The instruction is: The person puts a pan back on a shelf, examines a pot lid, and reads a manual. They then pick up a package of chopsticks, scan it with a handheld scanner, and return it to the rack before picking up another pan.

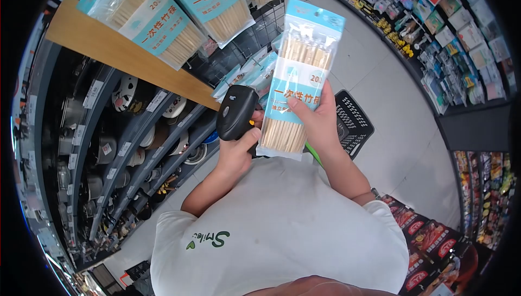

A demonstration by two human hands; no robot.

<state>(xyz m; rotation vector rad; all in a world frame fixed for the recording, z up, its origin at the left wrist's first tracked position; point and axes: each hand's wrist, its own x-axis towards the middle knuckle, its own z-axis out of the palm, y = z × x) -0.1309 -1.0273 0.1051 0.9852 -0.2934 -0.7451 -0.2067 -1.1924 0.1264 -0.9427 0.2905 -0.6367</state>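
My right hand [320, 122] holds a clear and blue pack of disposable bamboo chopsticks [293, 79] upright, thumb across its printed front and fingers behind. In my left hand [236, 152] is a black handheld barcode scanner [237, 112], gripped by its handle; the handle is largely hidden by my fingers. The scanner is close beside the pack's left edge. Past both hands, similar chopstick packs [211, 8] hang in a row, and more blue-topped packs [252, 73] sit lower, partly covered by the scanner and the held pack.
A wooden board [130, 57] runs below the hanging packs. Dark shelves [111, 133] with pots and pans stand at left. A black basket [353, 125] with a green handle lies beyond my right arm. Goods racks [434, 35] curve along the right; dark printed boxes [434, 242] are behind at lower right.
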